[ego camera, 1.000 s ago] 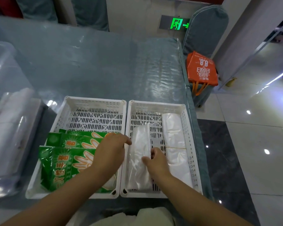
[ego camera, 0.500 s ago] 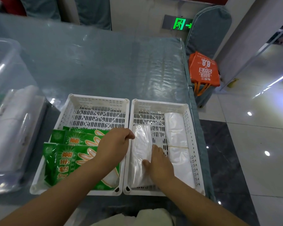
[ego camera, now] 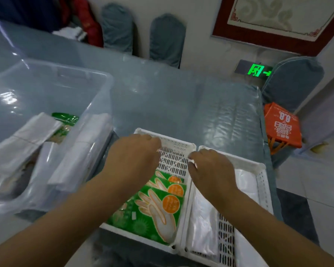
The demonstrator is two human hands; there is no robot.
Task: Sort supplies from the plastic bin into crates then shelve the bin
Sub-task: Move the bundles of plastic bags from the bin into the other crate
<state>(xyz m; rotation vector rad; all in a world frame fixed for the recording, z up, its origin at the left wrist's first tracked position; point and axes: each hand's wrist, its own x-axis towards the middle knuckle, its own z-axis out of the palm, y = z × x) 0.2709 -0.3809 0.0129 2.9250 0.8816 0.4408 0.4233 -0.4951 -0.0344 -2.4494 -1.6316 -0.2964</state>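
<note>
A clear plastic bin stands at the left and holds white bag bundles and a green packet. Two white slotted crates sit side by side. The left crate contains green glove packets. The right crate contains clear plastic bag packs. My left hand hovers over the left crate's far left part, fingers loosely curled, holding nothing. My right hand floats above the rim between the two crates, palm down and empty.
The table has a blue-grey cover under clear plastic; its right edge drops to a tiled floor. An orange bag hangs on a covered chair at the right. More covered chairs stand behind the table.
Both hands have lifted off the clear bag pack in the right crate and moved up and left. The view has swung left, so the bin now shows more fully.
</note>
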